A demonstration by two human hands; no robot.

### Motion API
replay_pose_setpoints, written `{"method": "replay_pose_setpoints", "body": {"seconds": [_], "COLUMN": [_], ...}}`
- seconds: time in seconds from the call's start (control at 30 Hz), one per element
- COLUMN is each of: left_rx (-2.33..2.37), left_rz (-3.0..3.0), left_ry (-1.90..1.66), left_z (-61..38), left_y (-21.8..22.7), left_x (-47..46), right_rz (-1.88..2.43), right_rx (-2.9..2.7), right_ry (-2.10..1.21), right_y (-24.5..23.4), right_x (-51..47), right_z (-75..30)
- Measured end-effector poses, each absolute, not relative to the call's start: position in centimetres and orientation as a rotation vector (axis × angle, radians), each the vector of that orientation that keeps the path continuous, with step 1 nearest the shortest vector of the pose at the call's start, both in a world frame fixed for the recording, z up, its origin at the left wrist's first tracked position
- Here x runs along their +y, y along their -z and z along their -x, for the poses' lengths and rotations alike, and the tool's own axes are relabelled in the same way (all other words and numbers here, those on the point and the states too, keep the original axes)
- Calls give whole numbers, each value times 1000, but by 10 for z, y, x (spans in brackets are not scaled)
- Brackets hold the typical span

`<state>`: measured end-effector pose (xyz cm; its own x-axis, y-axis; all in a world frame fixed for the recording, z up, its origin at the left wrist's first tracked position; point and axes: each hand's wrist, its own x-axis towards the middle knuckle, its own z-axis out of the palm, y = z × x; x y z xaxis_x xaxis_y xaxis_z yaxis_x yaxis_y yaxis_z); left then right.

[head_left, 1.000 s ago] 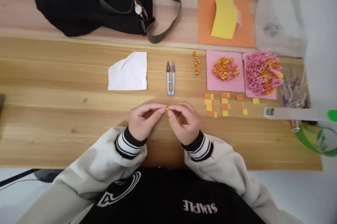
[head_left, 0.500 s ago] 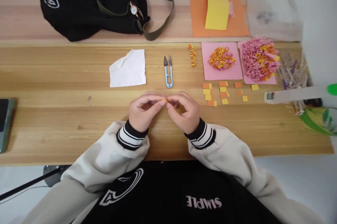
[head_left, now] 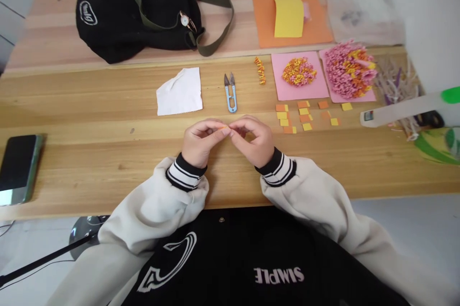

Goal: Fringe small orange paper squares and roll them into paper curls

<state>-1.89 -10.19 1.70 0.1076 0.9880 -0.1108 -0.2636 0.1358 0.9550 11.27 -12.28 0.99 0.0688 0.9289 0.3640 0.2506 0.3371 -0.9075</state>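
My left hand (head_left: 197, 143) and my right hand (head_left: 256, 142) meet fingertip to fingertip above the table, both closed in a pinch. Between them is a small orange paper piece (head_left: 223, 127), mostly hidden by the fingers. Just beyond the hands lie blue-handled thread snips (head_left: 232, 100), blades pointing away. A torn white paper sheet (head_left: 179, 92) is to their left. On the right, several small orange and yellow paper slips (head_left: 283, 115) lie in loose columns. A short row of twisted orange-yellow paper bits (head_left: 259, 71) sits behind them.
Pink squares hold a small pile (head_left: 299, 72) and a larger heap (head_left: 348, 71) of tiny folded pieces. Farther back are an orange sheet (head_left: 264, 18) with yellow paper (head_left: 287, 13) and a black bag (head_left: 118, 23) with a watch (head_left: 185, 20). A phone (head_left: 17, 162) lies left.
The head view has shifted and tilted, so more of the phone shows at the left. My hands stay together, still pinching the paper, with slight finger movement.
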Motion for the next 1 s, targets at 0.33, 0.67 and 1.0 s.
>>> {"method": "replay_pose_setpoints", "body": {"seconds": [0.33,0.67,1.0], "left_rx": [1038,1042,1085], "left_rz": [-986,-1064,-1078], "left_ry": [-1130,-973,-1001], "left_z": [21,19,19], "left_y": [-14,-17,-16], "left_x": [-100,-101,-103], "right_rz": [1193,1253,1275], "right_rx": [-1395,-928,-911], "right_ry": [-845,-1222,-1303], "right_y": [-7,-9,-11], "right_x": [-121,-115,-116], "right_z": [-113,-116,-118]}}
